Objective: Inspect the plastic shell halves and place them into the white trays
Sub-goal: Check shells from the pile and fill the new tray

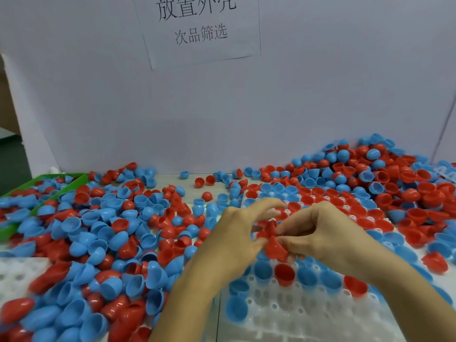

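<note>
Both my hands meet above the white tray (291, 314) at centre right. My left hand (237, 233) pinches a red shell half (267, 230) with thumb and fingers. My right hand (318, 233) grips another red shell half (275, 250) that touches the first. The tray's sockets hold several blue and red halves, such as a red one (285, 274) just below my hands. Its near rows stand open. A loose heap of blue and red shell halves (103, 240) covers the table to the left.
A green bin (14, 234) with more halves sits at the far left. Another heap (385, 174) rises at the back right. A second white tray (17, 275) shows at the left edge. A white wall with a paper sign (199, 28) stands behind.
</note>
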